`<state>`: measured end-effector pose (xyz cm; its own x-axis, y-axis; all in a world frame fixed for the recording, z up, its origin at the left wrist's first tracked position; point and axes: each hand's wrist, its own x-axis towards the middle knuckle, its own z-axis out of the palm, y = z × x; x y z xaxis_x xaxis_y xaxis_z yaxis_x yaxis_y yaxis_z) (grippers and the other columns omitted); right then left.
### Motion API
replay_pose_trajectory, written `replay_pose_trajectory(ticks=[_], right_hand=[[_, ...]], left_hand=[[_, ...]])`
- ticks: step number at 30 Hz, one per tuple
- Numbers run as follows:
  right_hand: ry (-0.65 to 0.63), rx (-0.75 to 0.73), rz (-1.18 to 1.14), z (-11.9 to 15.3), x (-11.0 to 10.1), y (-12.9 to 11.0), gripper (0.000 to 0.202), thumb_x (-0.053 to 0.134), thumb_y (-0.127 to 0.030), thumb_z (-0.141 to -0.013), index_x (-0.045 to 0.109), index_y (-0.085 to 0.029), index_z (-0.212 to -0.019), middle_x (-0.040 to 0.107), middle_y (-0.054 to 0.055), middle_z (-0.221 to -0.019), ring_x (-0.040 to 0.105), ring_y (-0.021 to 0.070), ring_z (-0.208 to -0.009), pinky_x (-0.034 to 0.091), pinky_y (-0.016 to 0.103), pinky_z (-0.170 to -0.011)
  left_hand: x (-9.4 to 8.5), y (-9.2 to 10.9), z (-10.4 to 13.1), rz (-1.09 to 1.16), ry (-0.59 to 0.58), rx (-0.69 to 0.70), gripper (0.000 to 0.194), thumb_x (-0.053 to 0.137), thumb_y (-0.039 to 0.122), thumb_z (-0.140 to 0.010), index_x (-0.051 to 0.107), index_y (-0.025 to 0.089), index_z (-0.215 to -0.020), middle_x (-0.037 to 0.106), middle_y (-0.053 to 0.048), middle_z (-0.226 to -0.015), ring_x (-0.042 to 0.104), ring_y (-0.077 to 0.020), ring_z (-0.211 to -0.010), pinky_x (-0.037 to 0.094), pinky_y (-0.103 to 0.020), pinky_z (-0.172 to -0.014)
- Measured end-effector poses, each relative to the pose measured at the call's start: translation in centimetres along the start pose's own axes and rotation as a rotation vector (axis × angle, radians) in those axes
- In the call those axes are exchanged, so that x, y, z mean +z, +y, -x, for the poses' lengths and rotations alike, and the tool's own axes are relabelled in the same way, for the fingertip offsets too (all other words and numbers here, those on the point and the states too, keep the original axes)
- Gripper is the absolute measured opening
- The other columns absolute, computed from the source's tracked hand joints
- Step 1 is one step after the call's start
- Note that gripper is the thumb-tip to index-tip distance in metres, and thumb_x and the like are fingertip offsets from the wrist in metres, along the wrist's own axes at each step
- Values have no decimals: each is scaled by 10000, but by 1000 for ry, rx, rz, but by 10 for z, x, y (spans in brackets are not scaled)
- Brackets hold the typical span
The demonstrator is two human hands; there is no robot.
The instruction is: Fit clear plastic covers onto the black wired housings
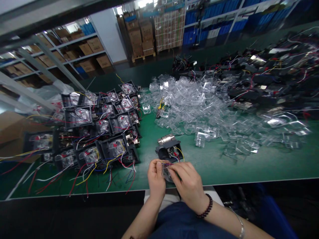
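At the front edge of the green table, my left hand (156, 179) is closed round a clear plastic cover (165, 172). My right hand (187, 181) meets it from the other side, thumb and fingers pinched together at the cover's upper edge; whether they grip the cover or a wire there is too small to tell. Just beyond both hands lies a dark housing (163, 154) with a metal fitting (166, 139) at its far side. Red, white and yellow wires run from the housing, some of them towards my fingers.
Rows of dark housings (108, 151) with clear covers and loose wires fill the left side. A heap of clear plastic covers (189, 96) spreads across the middle and right, with yellow-handled pliers (159, 108) at its left edge. Dark wired parts (264, 73) are piled behind.
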<state>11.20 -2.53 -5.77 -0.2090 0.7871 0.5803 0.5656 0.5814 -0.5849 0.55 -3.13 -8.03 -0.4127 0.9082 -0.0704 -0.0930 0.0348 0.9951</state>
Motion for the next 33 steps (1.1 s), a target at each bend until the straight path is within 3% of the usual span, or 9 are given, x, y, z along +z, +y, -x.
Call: replay_pose_trajectory(ticks=[9,24,33], right_hand=[[-44,57,67,-4,-2,0,170,501,-196,-860,599,-172,-723,560,55,-698,488,185,-680,392,315,-603],[66,49,-35,-3,5,2,110,547,-156,-838,608,-166,-747,548,36,-685,495,161,-681,417,291,-612],[169,-48,-39,1,12,10,66,588,-128,-806,638,-166,-787,574,30,-651,507,146,-629,427,281,-575]], left_hand=[[-2,2,3,-21,-19,11,343,497,504,-811,557,169,-772,676,-60,-790,629,-169,-731,472,-267,-679],[-2,1,1,-17,-29,19,355,497,514,-808,561,166,-775,670,-54,-770,622,-165,-721,465,-260,-668],[-2,0,0,-22,-26,21,330,502,495,-813,558,173,-773,670,-46,-768,621,-158,-719,466,-257,-681]])
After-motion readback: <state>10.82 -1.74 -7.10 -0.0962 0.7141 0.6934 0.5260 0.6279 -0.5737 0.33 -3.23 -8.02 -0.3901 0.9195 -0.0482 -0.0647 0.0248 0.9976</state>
